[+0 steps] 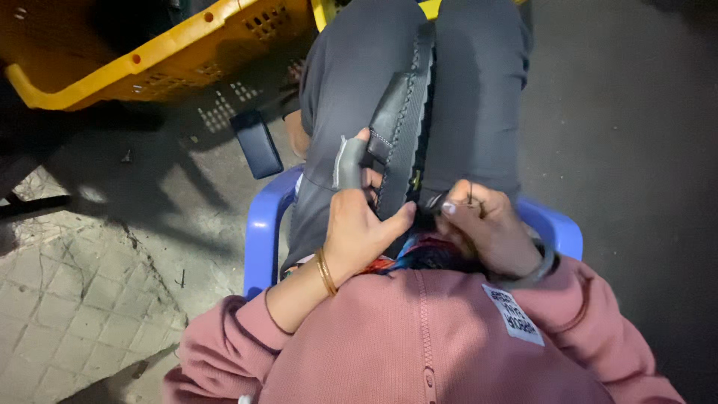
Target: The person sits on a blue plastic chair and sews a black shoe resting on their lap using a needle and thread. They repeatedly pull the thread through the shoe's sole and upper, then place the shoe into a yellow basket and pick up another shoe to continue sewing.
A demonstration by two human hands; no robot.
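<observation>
Both hands grip the black stitched sandal [404, 127] on the lap — left hand [359, 224] closed around its strap, right hand [482, 224] pinching the heel end — so keeping it braced between the knees should steady the stitching.

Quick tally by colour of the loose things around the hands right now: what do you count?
Black: 2, sandal held between the knees by left hand and right hand; dark flat block on the floor
Yellow: 1, crate
Blue: 1, chair
Total: 4

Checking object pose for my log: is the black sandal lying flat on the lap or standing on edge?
On edge. The sandal is wedged between the knees, its tread side showing, steadied by the left hand and right hand.
</observation>
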